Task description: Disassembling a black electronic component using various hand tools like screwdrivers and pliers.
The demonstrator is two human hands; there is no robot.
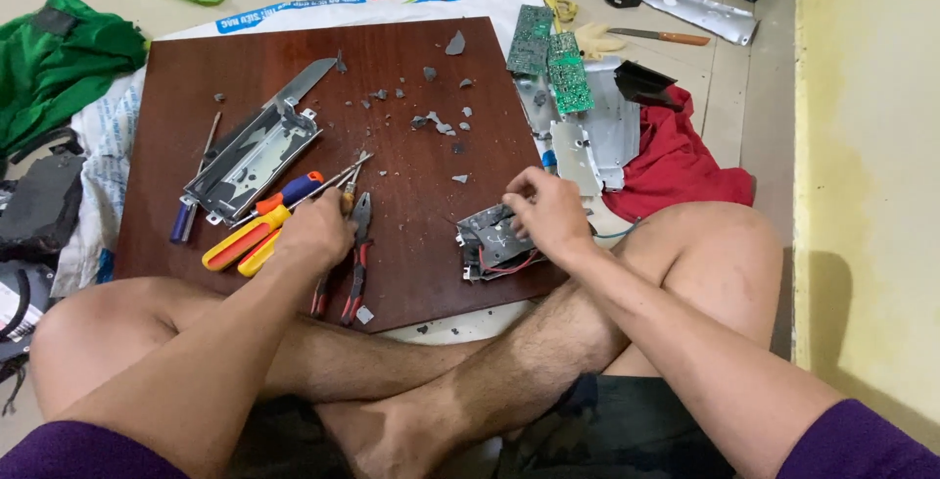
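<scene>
My left hand [315, 229] rests on a cluster of tools on the dark wooden board [411, 77], its fingers closed around the handle of a screwdriver [351, 180]. Pliers with red and black handles [357, 254] lie just right of it, and yellow-handled pliers [240, 244] just left. My right hand [548, 213] grips a small grey metal part with red wires [490, 244] at the board's right edge.
A metal chassis [257, 151] and a knife blade [304, 79] lie on the board's left, with grey fragments [436, 121] scattered mid-board. Green circuit boards [553, 58], metal plates and a red cloth [676, 161] sit to the right. My crossed legs are below.
</scene>
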